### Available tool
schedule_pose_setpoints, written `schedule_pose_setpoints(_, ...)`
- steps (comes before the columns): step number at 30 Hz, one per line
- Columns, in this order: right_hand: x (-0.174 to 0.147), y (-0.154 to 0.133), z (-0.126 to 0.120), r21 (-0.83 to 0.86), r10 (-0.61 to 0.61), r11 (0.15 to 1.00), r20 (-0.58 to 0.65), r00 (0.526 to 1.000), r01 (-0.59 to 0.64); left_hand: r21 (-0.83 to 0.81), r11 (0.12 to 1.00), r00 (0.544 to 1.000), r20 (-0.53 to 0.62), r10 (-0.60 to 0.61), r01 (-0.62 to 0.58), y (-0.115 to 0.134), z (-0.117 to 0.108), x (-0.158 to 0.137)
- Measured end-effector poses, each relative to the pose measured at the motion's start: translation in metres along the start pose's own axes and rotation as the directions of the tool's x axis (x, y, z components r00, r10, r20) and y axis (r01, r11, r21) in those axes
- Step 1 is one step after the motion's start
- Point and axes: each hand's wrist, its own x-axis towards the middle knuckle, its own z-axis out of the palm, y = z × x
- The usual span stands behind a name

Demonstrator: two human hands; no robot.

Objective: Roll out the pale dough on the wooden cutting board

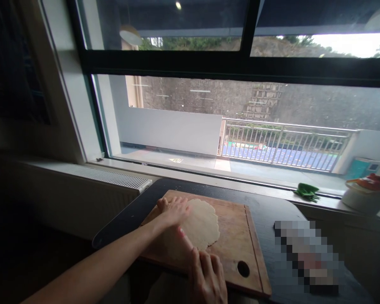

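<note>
Holding the rolling pin [186,242] over the dough [205,221] now with right hand [208,276], fingers [205,261] curled, and left hand [175,210], grip hard to tell!

Wide dark-framed window [196,65], daylight outside, shadowed wall [61,88] and radiator [109,202] at left, black table [266,211] by windowsill [266,191]

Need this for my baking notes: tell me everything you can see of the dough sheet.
The dough sheet is pale cream, matt and flattened thin, roughly rounded, with a ragged right edge. It lies flat on the left part of the wooden cutting board. A rolling pin seems to lie across its left side, between the left hand and the right hand. The left hand and forearm hide how far it reaches leftward.
</note>
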Motion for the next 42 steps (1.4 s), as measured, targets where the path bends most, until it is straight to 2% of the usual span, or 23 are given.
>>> schedule_pose_setpoints(6, -0.004, -0.036, 0.007, 0.029, -0.015, 0.999, -0.089, 0.996, 0.018, 0.01, 1.0, 0.996, 0.087, -0.008, 0.007, -0.042, -0.011, -0.035)
schedule_pose_setpoints(9, -0.002, -0.041, 0.007, 0.091, -0.008, 0.996, -0.078, 0.997, 0.015, 0.038, 0.999, 0.994, 0.104, -0.034, 0.031, -0.046, -0.017, -0.043)
schedule_pose_setpoints(12, 0.001, -0.03, 0.006, 0.137, 0.038, 0.99, -0.021, 0.999, -0.035, 0.021, 0.999, 0.995, 0.088, -0.046, 0.044, -0.03, -0.016, -0.034)
schedule_pose_setpoints(14, 0.002, -0.018, 0.006, 0.132, 0.059, 0.99, -0.016, 0.998, -0.056, -0.008, 0.998, 0.997, 0.031, -0.064, 0.064, -0.014, -0.013, -0.02)
schedule_pose_setpoints(19, -0.002, 0.002, 0.005, 0.119, 0.081, 0.99, -0.021, 0.997, -0.078, -0.081, 0.997, 0.996, -0.089, -0.02, 0.013, 0.023, -0.008, 0.014)
schedule_pose_setpoints(22, -0.003, -0.003, 0.005, 0.12, 0.093, 0.989, -0.035, 0.995, -0.088, -0.111, 0.994, 0.994, -0.108, -0.003, -0.009, 0.029, -0.008, 0.023)
schedule_pose_setpoints(24, -0.002, -0.009, 0.004, 0.117, 0.083, 0.99, -0.04, 0.996, -0.078, -0.123, 0.992, 0.994, -0.102, -0.024, 0.011, 0.024, -0.01, 0.02)
schedule_pose_setpoints(27, 0.001, -0.016, 0.002, 0.094, 0.03, 0.995, -0.04, 0.999, -0.026, -0.134, 0.989, 0.991, -0.109, -0.072, 0.057, 0.006, -0.012, 0.001)
schedule_pose_setpoints(29, 0.006, -0.016, -0.001, 0.076, -0.037, 0.996, -0.015, 0.999, 0.039, -0.14, 0.988, 0.983, -0.161, -0.09, 0.067, -0.011, -0.014, -0.02)
schedule_pose_setpoints(31, 0.014, -0.013, -0.004, 0.079, -0.099, 0.992, 0.05, 0.994, 0.095, -0.137, 0.988, 0.966, -0.238, -0.102, 0.07, -0.028, -0.014, -0.043)
schedule_pose_setpoints(33, 0.025, -0.01, -0.006, 0.109, -0.113, 0.989, 0.122, 0.986, 0.1, -0.114, 0.993, 0.951, -0.304, -0.056, 0.022, -0.044, -0.014, -0.066)
schedule_pose_setpoints(38, 0.061, -0.001, 0.005, 0.242, -0.028, 0.97, 0.249, 0.968, -0.034, -0.023, 0.998, 0.914, -0.403, 0.047, -0.061, -0.063, -0.017, -0.112)
schedule_pose_setpoints(42, 0.096, 0.005, 0.027, 0.16, 0.115, 0.973, 0.297, 0.948, -0.169, 0.007, 0.999, 0.908, -0.417, 0.036, -0.036, -0.061, -0.022, -0.139)
